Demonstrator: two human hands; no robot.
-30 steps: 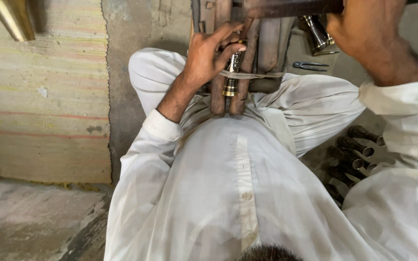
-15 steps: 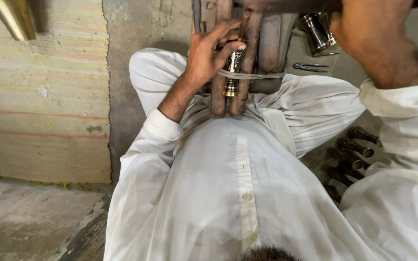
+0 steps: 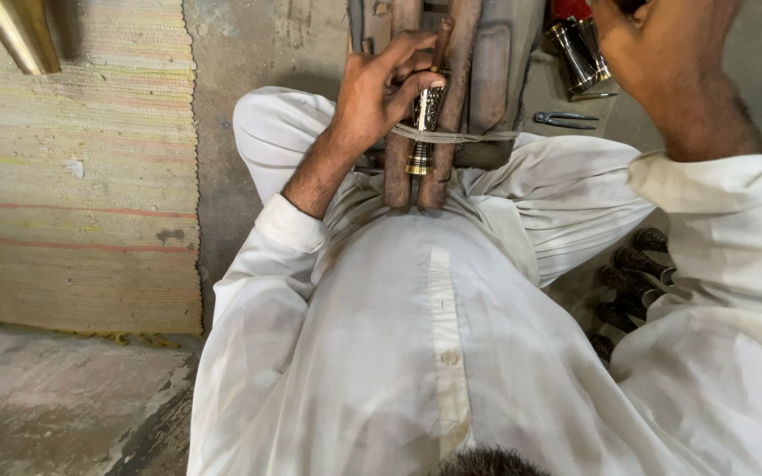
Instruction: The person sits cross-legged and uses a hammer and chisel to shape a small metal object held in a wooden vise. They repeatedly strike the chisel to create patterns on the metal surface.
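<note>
Looking down past a tuft of dark hair (image 3: 487, 460) at the bottom edge, then over a white buttoned shirt (image 3: 416, 335) filling the near half of the view. Seated on the floor with knees spread, white trousers (image 3: 566, 189) bunched to either side. Beyond the shirt, two rusty brown wooden bars (image 3: 399, 167) side by side, bound with a pale cord (image 3: 469, 137), running away between the knees. Clamped in the gap between the bars, upright, a small metal bell-shaped piece (image 3: 422, 132) with dark engraved body and brass flared foot pointing toward the lap. Left hand (image 3: 381, 88) curled around the upper part of that piece, fingers closed, thumb pressing it against the bar. Right hand (image 3: 663, 62) raised high at the upper right, fist-like, fingers folded out of sight past the frame edge; whether holding anything, cannot tell. Low at right, beside the right sleeve, a row of dark engraved pieces (image 3: 632, 282) lying on the ground. Further off, small pliers (image 3: 566, 117) on the concrete, and shiny metal cups (image 3: 575, 48) just beyond. Far left, a striped woven mat (image 3: 81, 176) and a polished brass horn (image 3: 15, 31) in the top corner.
</note>
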